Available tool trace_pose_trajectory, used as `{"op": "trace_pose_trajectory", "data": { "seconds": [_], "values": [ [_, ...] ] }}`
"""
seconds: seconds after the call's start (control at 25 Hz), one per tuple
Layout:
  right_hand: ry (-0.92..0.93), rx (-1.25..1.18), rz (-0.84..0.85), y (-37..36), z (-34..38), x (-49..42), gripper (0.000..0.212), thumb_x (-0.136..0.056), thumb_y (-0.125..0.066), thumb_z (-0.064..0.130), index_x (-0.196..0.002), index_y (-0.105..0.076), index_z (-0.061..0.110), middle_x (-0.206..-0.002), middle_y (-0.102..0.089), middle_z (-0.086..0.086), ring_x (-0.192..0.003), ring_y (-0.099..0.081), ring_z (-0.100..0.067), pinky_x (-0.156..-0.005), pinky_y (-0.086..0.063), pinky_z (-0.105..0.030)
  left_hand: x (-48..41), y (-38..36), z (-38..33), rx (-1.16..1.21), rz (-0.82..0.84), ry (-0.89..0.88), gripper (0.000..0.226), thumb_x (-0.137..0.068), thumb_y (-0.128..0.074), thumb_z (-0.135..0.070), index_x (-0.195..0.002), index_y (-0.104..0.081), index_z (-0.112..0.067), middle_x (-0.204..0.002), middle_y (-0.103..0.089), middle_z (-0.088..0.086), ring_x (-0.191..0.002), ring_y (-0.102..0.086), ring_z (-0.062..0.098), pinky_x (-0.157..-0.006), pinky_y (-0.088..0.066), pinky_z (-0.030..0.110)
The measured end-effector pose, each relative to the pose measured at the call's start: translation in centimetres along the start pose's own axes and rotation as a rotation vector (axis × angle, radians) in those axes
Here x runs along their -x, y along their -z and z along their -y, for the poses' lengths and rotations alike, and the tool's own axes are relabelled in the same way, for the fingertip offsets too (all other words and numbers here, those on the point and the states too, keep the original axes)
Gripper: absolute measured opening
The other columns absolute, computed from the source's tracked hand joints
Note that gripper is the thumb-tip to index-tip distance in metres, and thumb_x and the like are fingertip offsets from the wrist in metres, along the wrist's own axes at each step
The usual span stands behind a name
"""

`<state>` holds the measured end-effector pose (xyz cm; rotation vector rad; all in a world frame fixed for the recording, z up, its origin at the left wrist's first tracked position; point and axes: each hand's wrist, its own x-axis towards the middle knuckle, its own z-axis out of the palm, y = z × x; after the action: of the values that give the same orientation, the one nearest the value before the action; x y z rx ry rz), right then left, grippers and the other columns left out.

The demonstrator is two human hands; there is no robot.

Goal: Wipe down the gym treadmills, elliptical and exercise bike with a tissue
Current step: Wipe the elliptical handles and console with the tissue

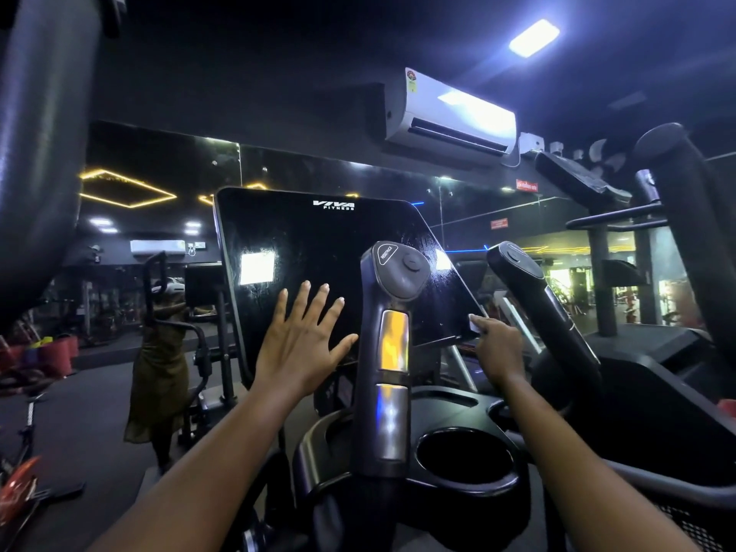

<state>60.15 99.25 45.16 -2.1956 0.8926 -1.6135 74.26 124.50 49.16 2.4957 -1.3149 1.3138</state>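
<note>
Tissue, a small white scrap point(474, 323), sits at the lower right corner of the glossy black rectangular console screen point(318, 249), pinched there by the curled fingers of the right hand point(498, 348); the left hand point(302, 340) lies flat on the screen's lower part, fingers straight and spread; a grey moulded handle grip with metal plates point(392, 332) stands between the hands.

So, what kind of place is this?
Very likely a gym: a console marked Viva Fitness, a handle labelled Resistance before it, and a mirror reflecting more machines. The right hand holds a tissue to the console's corner.
</note>
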Motion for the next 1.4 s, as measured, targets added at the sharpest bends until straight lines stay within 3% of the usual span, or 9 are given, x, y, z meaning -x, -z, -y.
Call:
{"op": "trace_pose_trajectory", "data": {
  "seconds": [0.32,0.44,0.6,0.72,0.84,1.08,1.16,1.28,1.4],
  "values": [
    [0.39,0.069,0.077,-0.8,4.5,3.7,0.042,-0.072,-0.055,-0.014,-0.109,-0.068,0.0,-0.11,-0.068,-0.015,-0.104,-0.063,-0.03,-0.088,-0.047,-0.032,-0.1,0.0,0.3,0.008,0.028,0.002,0.066,-0.096,-0.018,-0.06,-0.152,-0.008,-0.027,-0.161,0.001,0.001,-0.147,0.008,0.023,-0.119,0.007,0.045],
    [0.494,-0.033,0.138,-0.6,5.5,3.8,0.034,-0.073,-0.051,-0.006,-0.097,-0.073,0.004,-0.099,-0.072,-0.01,-0.093,-0.067,-0.023,-0.081,-0.049,-0.027,0.2,0.3,0.7,0.006,0.029,-0.006,0.065,-0.097,-0.017,-0.059,-0.153,-0.008,-0.027,-0.161,0.001,0.001,-0.147,0.008,0.022,-0.119,0.006,0.044],
    [0.147,-0.142,0.012,0.2,4.9,-1.0,0.04,-0.078,-0.047,-0.013,-0.109,-0.068,0.001,-0.111,-0.067,-0.017,-0.107,-0.062,-0.029,-0.095,-0.046,-0.035,1.1,0.5,2.6,0.048,-0.066,0.069,0.087,-0.078,0.009,-0.066,-0.152,-0.012,-0.026,-0.16,-0.01,0.004,-0.148,0.001,0.023,-0.117,0.006,0.044],
    [0.128,0.026,0.077,-1.0,4.0,-2.4,0.05,-0.076,-0.043,-0.017,-0.119,-0.062,0.001,-0.122,-0.062,-0.016,-0.115,-0.056,-0.029,-0.096,-0.039,-0.032,1.6,0.5,2.9,0.039,-0.051,0.102,0.095,-0.069,0.019,-0.064,-0.152,-0.009,-0.029,-0.161,-0.005,0.002,-0.148,0.004,0.023,-0.117,0.008,0.043],
    [0.215,0.01,0.051,-2.1,5.0,-0.6,0.05,-0.073,-0.043,-0.017,-0.114,-0.065,0.002,-0.118,-0.065,-0.011,-0.11,-0.059,-0.025,-0.09,-0.04,-0.025,1.5,0.4,2.5,0.052,-0.098,0.119,0.093,-0.072,0.016,-0.065,-0.152,-0.015,-0.029,-0.16,-0.009,0.002,-0.148,0.0,0.023,-0.117,0.006,0.044],
    [0.631,-0.067,0.126,-1.6,6.4,4.9,0.039,-0.066,-0.052,-0.013,-0.094,-0.072,0.004,-0.1,-0.071,-0.007,-0.091,-0.064,-0.023,-0.08,-0.034,-0.008,1.4,-0.4,2.8,0.058,-0.13,0.107,0.087,-0.079,0.004,-0.066,-0.149,-0.029,-0.026,-0.157,-0.023,0.005,-0.147,-0.011,0.026,-0.118,-0.002,0.047],
    [0.561,-0.136,0.072,-1.4,5.9,2.8,0.043,-0.066,-0.048,-0.012,-0.098,-0.073,0.004,-0.102,-0.071,-0.009,-0.094,-0.065,-0.019,-0.087,-0.035,-0.008,1.3,-0.4,2.8,0.057,-0.134,0.109,0.086,-0.08,0.002,-0.066,-0.148,-0.031,-0.026,-0.157,-0.025,0.005,-0.147,-0.013,0.026,-0.118,-0.004,0.048],
    [0.234,-0.167,-0.038,-1.6,4.8,-2.0,0.037,-0.081,-0.049,-0.011,-0.11,-0.068,0.003,-0.113,-0.066,-0.013,-0.107,-0.063,-0.023,-0.096,-0.04,-0.023,1.4,-0.7,2.9,0.062,-0.142,0.106,0.084,-0.082,-0.002,-0.066,-0.146,-0.036,-0.025,-0.155,-0.03,0.007,-0.146,-0.018,0.028,-0.118,-0.006,0.048],
    [0.181,-0.092,-0.005,-2.6,5.0,-3.5,0.044,-0.08,-0.043,-0.016,-0.116,-0.063,-0.001,-0.12,-0.063,-0.015,-0.113,-0.059,-0.026,-0.096,-0.038,-0.023,1.3,-0.8,3.0,0.062,-0.156,0.105,0.08,-0.085,-0.008,-0.065,-0.143,-0.043,-0.023,-0.151,-0.037,0.009,-0.143,-0.025,0.03,-0.117,-0.011,0.05]
  ]
}}
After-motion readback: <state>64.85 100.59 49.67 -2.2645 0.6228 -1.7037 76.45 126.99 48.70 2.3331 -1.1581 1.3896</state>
